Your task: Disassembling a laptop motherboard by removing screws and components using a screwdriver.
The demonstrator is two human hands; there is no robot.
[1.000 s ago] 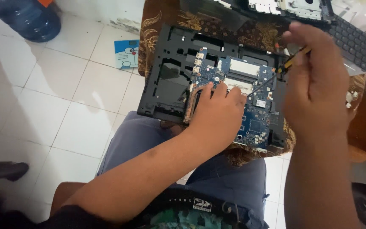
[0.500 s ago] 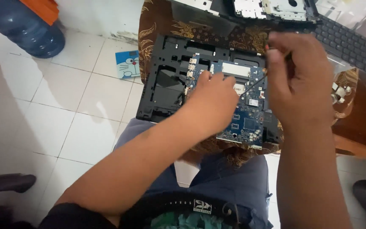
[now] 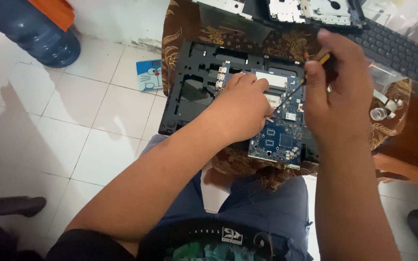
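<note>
Laptop base (image 3: 189, 96), black, opened up, sits on a brown gold-patterned cloth (image 3: 189, 29) over the table, right in front of the person's lap. Blue motherboard (image 3: 279, 140) still seated in the right half of the base; left half is bare plastic frame.

Around it, big to small: white tiled floor (image 3: 49, 125) to the left; blue water jug (image 3: 30, 31) far upper left on the tiles, an orange item on top of it; detached black keyboard (image 3: 397, 50) upper right, angled, partly behind the right hand; silver-grey laptop cover parts (image 3: 310, 9) along the top edge; small blue cartoon card (image 3: 149, 75) on the floor just beside the base's left corner; small metal bits (image 3: 380, 108) on the cloth right of the base.

Left hand (image 3: 240, 106) lies palm-down on the board's upper left, fingers curled loosely and pressing on it, gripping nothing. It hides the middle of the board.

Right hand (image 3: 337, 94) hovers over the board's right edge, fingers pinched shut around a thin screwdriver (image 3: 298, 87); the yellow-black handle sticks out above the thumb, the shaft slants down-left and its tip meets the board just beside the left fingertips. This hand covers the base's right rim.
</note>
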